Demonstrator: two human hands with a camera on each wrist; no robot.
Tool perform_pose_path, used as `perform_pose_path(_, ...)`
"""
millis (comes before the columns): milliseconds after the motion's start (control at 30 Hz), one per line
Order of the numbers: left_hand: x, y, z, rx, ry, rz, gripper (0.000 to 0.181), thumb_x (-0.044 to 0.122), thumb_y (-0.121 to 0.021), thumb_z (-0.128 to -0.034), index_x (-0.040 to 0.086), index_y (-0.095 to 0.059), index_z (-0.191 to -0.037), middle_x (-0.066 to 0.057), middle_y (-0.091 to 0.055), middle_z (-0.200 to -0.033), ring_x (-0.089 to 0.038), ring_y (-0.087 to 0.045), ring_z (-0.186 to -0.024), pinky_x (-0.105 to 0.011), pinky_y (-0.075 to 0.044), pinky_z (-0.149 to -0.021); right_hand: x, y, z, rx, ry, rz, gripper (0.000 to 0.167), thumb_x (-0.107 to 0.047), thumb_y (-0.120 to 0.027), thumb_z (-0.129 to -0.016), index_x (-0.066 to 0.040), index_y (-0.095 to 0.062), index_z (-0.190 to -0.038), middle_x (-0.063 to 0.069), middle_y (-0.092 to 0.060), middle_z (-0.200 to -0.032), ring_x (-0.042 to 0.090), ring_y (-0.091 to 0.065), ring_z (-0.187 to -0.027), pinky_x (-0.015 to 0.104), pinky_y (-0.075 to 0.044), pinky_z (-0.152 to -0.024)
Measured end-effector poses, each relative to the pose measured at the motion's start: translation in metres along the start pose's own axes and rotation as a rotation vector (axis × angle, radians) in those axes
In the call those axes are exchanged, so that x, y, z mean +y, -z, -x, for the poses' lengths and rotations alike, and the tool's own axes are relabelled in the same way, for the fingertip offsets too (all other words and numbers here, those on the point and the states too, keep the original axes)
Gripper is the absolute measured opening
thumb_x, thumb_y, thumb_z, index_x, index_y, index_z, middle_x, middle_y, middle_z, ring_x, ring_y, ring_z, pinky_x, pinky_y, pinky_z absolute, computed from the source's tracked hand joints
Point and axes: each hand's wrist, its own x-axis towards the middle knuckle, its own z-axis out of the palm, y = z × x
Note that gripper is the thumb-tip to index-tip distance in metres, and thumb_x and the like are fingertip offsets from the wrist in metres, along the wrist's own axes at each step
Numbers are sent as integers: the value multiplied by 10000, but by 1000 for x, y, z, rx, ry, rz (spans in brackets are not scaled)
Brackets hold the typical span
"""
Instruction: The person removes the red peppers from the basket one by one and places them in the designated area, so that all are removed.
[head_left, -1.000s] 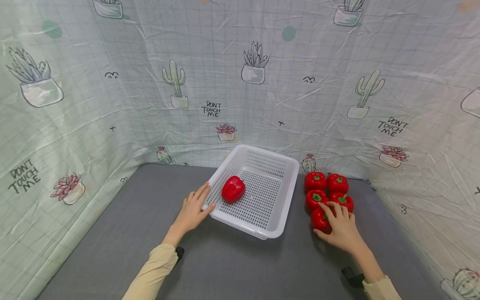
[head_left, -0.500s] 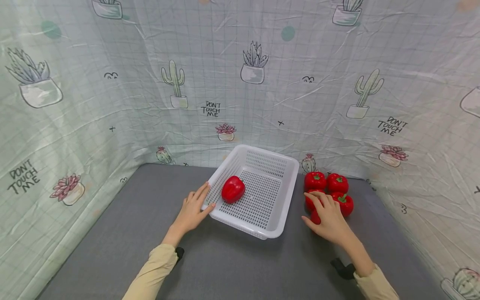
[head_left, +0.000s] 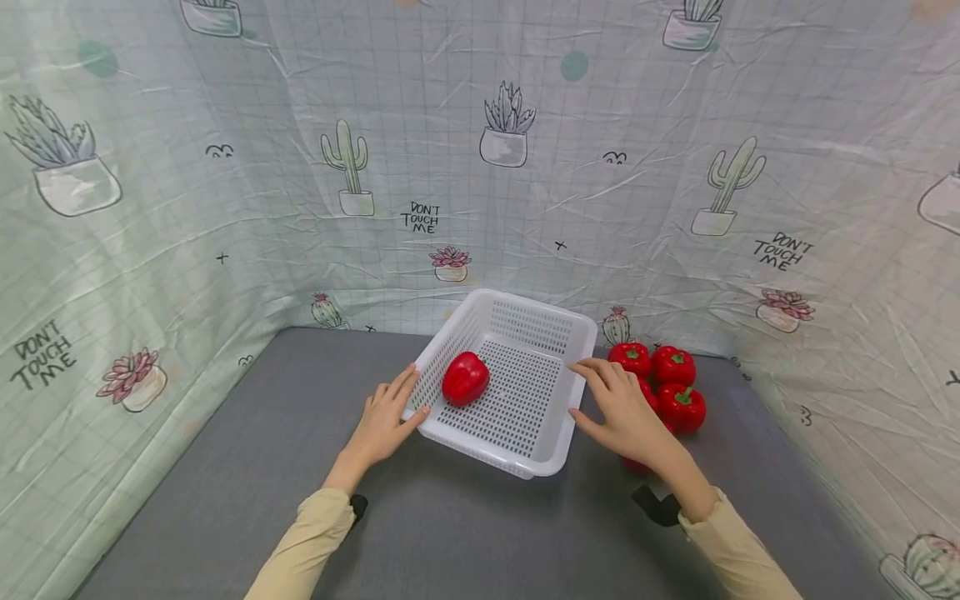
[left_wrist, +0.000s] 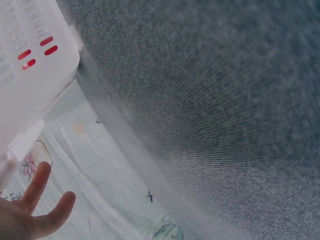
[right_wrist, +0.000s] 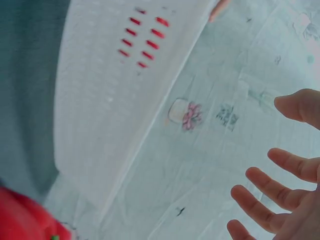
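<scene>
A white perforated plastic basket (head_left: pixel 480 454) stands mid-table with one red bell pepper (head_left: pixel 465 379) lying on its side inside, near the left wall. My left hand (head_left: pixel 381 423) rests on the basket's left rim, its fingers extended and thumb at the front-left corner. Over by the right rim, my right hand (head_left: pixel 626 417) hovers with spread fingers and holds nothing; the right wrist view shows a gap between those fingers and the basket wall (right_wrist: pixel 90 110). Several more red bell peppers (head_left: pixel 673 365) sit grouped to the right, partly hidden behind that hand.
A grey cloth (head_left: pixel 247 467) covers the table. Pale curtain walls (head_left: pixel 420 125) printed with potted cacti close off the back and both sides. Black bands (head_left: pixel 656 507) are worn on the wrists.
My right hand has left the grouped peppers empty and moved left to the basket's right rim. The left hand, the basket and the pepper inside have stayed put.
</scene>
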Motion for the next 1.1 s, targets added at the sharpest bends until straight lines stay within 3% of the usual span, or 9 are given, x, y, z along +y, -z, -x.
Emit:
perform_pose_path(300,-1,0,1,-1,5,8,623,401,-530,-856,136,-337,-1387,-40,-315,-1446,-257,-413,-1014,-467,-327,-815,-15,0,-29,-30,58,0,601,-246,-712,-712,-54,-475,-1229,126,-492,-1190,259,-450,-1027,418,-375,-799)
perform_pose_path(533,-1,-1,1,-5,1,7,617,405,-521,-862,137,-337,-1386,-38,-311,-1448,-259,-412,-1019,-470,-328,-821,-19,-2,-53,-68,45,-28,570,-246,-675,-756,-78,-456,-1254,117,-487,-1212,269,-442,-1102,463,-385,-849)
perform_pose_path(833,0,0,0,-10,7,3,619,413,-516,-860,135,-341,-1385,-39,-309,-1449,-269,-413,-1038,-480,-333,-827,-23,-9,-90,-30,67,-76,501,-228,-641,-786,-61,-477,-1229,120,-499,-1192,270,-464,-1064,461,-393,-853)
perform_pose_path(1100,-1,-1,0,-8,2,6,617,412,-513,-861,133,-342,-1384,-43,-310,-1448,-272,-411,-1042,-486,-329,-831,-25,-26,-117,-30,28,-95,471,-244,-609,-811,-68,-481,-1229,110,-503,-1190,279,-446,-1115,472,-369,-899)
